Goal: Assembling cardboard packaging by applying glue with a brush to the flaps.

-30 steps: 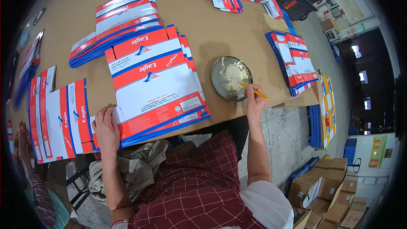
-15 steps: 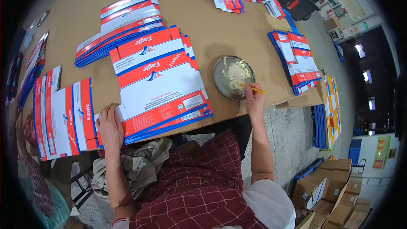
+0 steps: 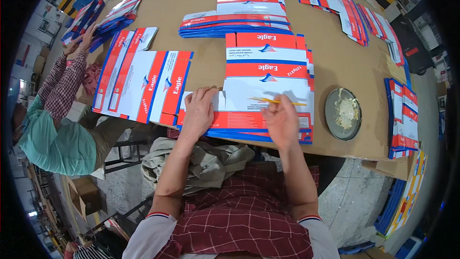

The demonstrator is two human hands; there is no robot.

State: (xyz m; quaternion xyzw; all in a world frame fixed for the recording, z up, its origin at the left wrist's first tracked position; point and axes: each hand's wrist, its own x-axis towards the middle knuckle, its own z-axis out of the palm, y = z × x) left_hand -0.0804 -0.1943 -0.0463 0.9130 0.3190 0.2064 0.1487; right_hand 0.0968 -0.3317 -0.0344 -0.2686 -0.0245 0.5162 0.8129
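Note:
A pile of flat printed cartons [image 3: 268, 84], white, red and blue, lies before me at the table's near edge. My right hand [image 3: 282, 121] is above the top carton, closed round a thin yellow stick [image 3: 299, 103] that points left across the white panel. My left hand [image 3: 198, 114] rests palm down on the pile's left side, fingers stretched over a white flap. Right of the pile sits a round dark dish [image 3: 330, 123] with a lumpy cream-coloured paste [image 3: 346, 111] in it. Whether paste clings to the stick cannot be made out.
Other flat cartons lie in piles to the left [image 3: 139, 84], behind [image 3: 235, 23], at the far right [image 3: 335, 7] and at the right edge [image 3: 402, 120] of the brown table [image 3: 206, 69]. A co-worker in a green top [image 3: 62, 141] reaches over cartons at the far left.
My right hand has moved left with the stick, from the dish of paste to above the top carton. The view has turned left, bringing the co-worker further in. My left hand stays beside the pile.

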